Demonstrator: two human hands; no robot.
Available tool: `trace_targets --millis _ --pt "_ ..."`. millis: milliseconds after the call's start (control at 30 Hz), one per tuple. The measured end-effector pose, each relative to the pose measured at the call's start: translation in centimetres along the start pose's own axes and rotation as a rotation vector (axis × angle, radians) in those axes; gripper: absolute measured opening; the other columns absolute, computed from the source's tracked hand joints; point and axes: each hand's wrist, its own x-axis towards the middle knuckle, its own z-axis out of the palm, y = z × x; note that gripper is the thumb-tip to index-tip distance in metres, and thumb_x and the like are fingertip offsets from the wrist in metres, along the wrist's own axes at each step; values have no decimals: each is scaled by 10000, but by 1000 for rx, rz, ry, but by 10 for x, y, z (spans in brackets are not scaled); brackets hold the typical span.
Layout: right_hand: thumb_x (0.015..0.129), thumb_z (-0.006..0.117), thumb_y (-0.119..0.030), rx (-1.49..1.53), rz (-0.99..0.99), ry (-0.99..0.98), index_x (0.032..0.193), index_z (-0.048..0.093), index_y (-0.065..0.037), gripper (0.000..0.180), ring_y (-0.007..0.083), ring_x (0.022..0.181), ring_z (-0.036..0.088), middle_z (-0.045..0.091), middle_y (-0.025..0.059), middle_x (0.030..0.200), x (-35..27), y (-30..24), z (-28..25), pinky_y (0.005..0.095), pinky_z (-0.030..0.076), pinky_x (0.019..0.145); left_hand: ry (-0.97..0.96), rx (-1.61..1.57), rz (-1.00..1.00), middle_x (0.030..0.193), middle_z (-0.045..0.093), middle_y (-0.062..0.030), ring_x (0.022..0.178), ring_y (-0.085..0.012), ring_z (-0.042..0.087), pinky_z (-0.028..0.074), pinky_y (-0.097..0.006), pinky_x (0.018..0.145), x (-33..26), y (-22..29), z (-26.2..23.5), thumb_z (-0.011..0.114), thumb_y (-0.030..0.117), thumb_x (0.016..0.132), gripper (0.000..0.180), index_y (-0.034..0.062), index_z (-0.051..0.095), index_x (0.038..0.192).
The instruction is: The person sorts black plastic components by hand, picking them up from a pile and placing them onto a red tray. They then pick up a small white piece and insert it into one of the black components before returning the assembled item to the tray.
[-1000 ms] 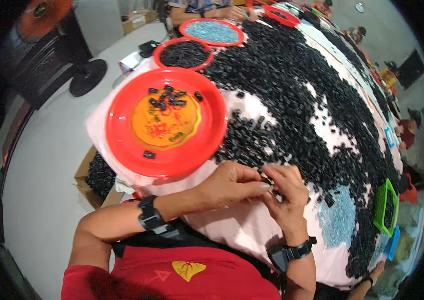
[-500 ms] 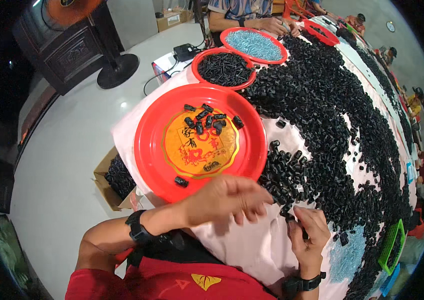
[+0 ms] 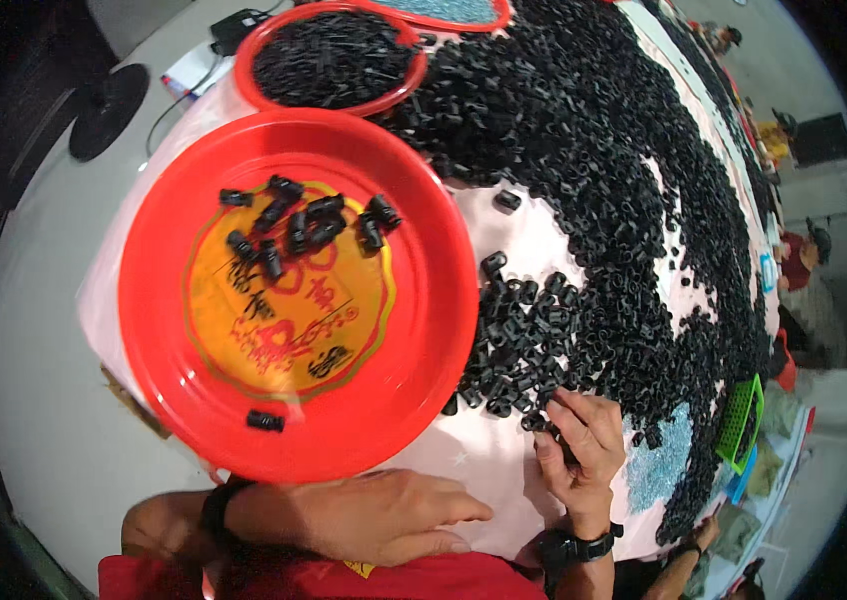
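My right hand (image 3: 586, 450) is at the near edge of a pile of small black cylindrical plastic pieces (image 3: 529, 335), its thumb and fingers bent round at least one of them. How many it holds is hidden. In front of my body, just below the rim of a red round tray, my left hand (image 3: 389, 518) is palm down with index finger and thumb apart. Its other fingers are partly hidden, and nothing shows in it. Within the red tray (image 3: 424, 290), several joined black pieces (image 3: 299, 230) lie toward the far side, and a single one (image 3: 266, 420) lies near the front.
Beyond the tray stands a red basin of black rod-like parts (image 3: 334, 60), and behind it another holding pale blue small parts (image 3: 444, 8). Loose blue parts (image 3: 659, 470) and a green basket (image 3: 741, 425) are at the right. Another person's arm (image 3: 689, 565) shows at lower right.
My view has dropped closer to the tray. The left hand has drawn back toward my body. My right hand has reached the pile edge and closed round a black piece.
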Motion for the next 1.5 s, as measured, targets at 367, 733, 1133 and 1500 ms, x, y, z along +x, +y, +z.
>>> trace_targets --millis 367,733,1133,1500 --pt "794 754 -32 -49 -51 86 1144 745 -43 351 343 948 655 711 142 1170 4 1 5 403 553 820 114 -9 -69 1075 703 -155 979 -287 712 560 -386 874 -2 6 3 592 218 1042 340 21 623 1318" --pt "863 728 -25 148 53 335 1075 753 -2 214 327 950 672 722 180 1117 -8 12 0 379 544 836 261 264 -41 1057 716 -177 899 -254 736 567 -360 798 0 23 29 624 170 1010 331 11 638 1300" --pt "858 712 8 122 5 359 1064 757 -20 212 322 933 663 733 153 1064 -9 20 -11 379 552 801 377 1090 46 1560 409 -244 1450 -459 365 300 -579 1144 53 -3 37 667 307 937 634 -27 492 1447" --pt "821 737 -71 -60 64 265 993 759 -78 174 293 788 607 653 82 822 -18 23 -25 406 523 670 386 1027 21 1498 508 -211 1433 -400 423 328 -538 1135 52 0 35 688 284 916 552 18 568 1385"
